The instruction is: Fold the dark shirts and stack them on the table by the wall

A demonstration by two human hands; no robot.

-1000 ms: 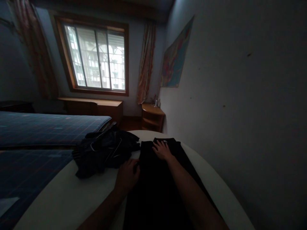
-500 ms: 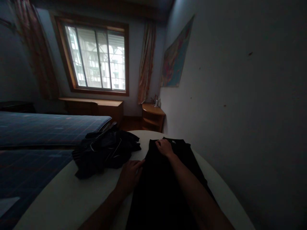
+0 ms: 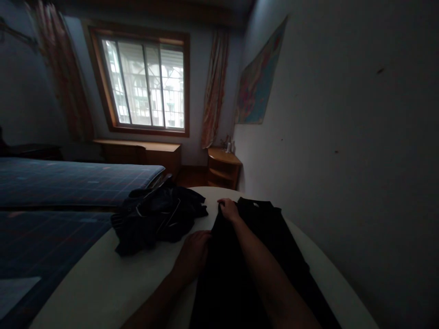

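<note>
A black garment (image 3: 226, 265) lies lengthwise on the round white table (image 3: 89, 288), with a small pale label (image 3: 256, 205) near its far edge. My right hand (image 3: 229, 210) is closed on the garment's far left corner, with that forearm stretched across the cloth. Nearer to me, my left hand (image 3: 192, 253) grips the garment's left edge, its fingertips partly lost in the dark. Left of both hands sits a crumpled dark navy garment (image 3: 161, 217) with thin white piping. The near end of the black cloth runs out of view.
A bed with a blue checked mattress (image 3: 78, 183) adjoins the table on the left. To the right rises a bare wall (image 3: 329, 109) with a map (image 3: 260, 77) on it. A wooden corner shelf (image 3: 224, 157) and a low desk (image 3: 154, 148) stand beyond, under the window (image 3: 146, 84).
My right hand has moved left across the garment's far end to its corner. My left hand stays at the left edge. The view has turned slightly left.
</note>
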